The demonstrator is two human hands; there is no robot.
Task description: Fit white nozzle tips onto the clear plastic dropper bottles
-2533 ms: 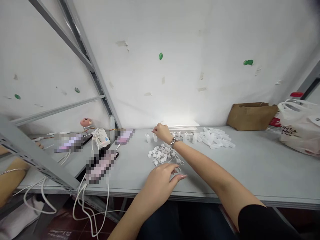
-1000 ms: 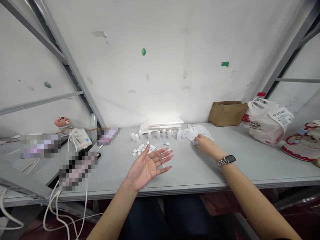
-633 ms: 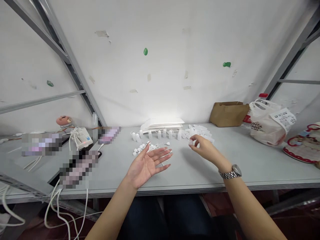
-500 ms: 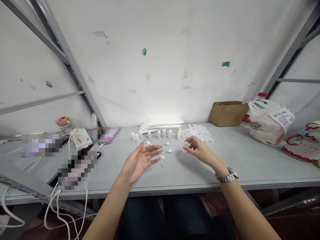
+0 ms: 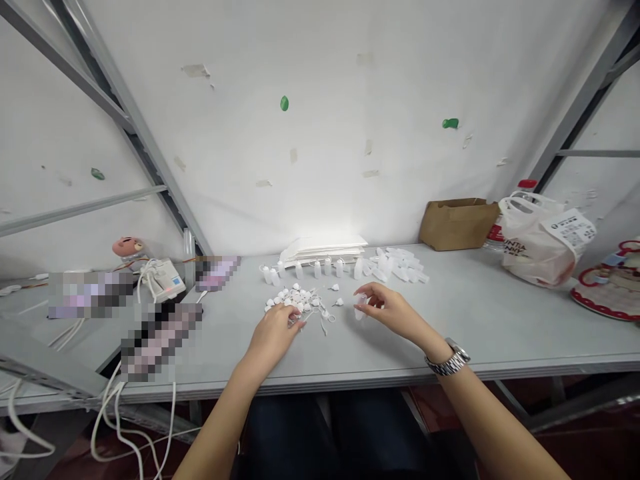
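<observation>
My right hand (image 5: 387, 308) pinches a small translucent plastic bottle (image 5: 359, 308) between thumb and fingers, just above the table. My left hand (image 5: 277, 332) is down at the near edge of a pile of white caps (image 5: 295, 295). Its fingers are bent, with a gap between thumb and fingertips, and nothing shows between them. Two loose caps, one of them a white cap (image 5: 339, 302), lie between the pile and my right hand. Behind the pile, several capped bottles (image 5: 317, 269) stand in a row. More translucent bottles (image 5: 400, 265) lie heaped to the right.
White sheets (image 5: 325, 249) are stacked against the wall. A brown cardboard box (image 5: 457, 225) and a white plastic bag (image 5: 535, 247) stand at the back right. On the left are a white power strip (image 5: 163, 280), blurred phone-like devices (image 5: 163, 340) and cables. Grey metal posts frame both sides.
My left hand has turned palm down and lowered to the caps, uncovering most of the pile. My right hand has moved slightly left with the bottle.
</observation>
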